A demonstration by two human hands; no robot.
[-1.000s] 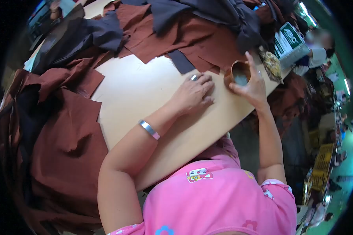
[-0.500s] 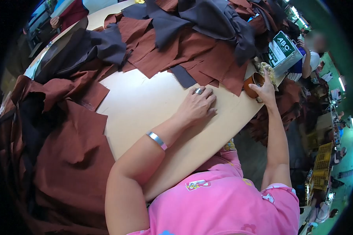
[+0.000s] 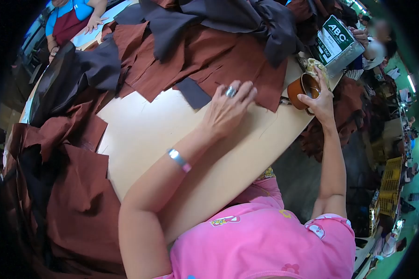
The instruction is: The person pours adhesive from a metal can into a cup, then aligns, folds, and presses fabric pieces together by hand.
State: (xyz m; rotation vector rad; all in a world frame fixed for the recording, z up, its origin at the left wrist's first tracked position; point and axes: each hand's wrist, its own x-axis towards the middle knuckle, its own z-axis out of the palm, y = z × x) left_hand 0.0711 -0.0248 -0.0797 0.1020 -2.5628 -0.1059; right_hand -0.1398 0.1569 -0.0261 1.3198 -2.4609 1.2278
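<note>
Grasping a brown cup at the edge of a pale table

The right hand has its thumb and fingers wrapped about the brown cup near the rim. The cup tilts, and it cannot be told whether its base touches the table. Just beyond it lies a yellowish packet, and past that stands a box with a green label reading "ABC".

The left hand is loosely bent, its fingers spread and grasping nothing that can be seen. A ring sits on one finger and a bracelet circles the forearm. In view the fingertips overlap the edge of the reddish-brown cloth; contact cannot be told. A small dark piece lies just beside that hand.

More dark cloth covers the far side of the table, where a person in a blue shirt and a red apron is at work.
</note>
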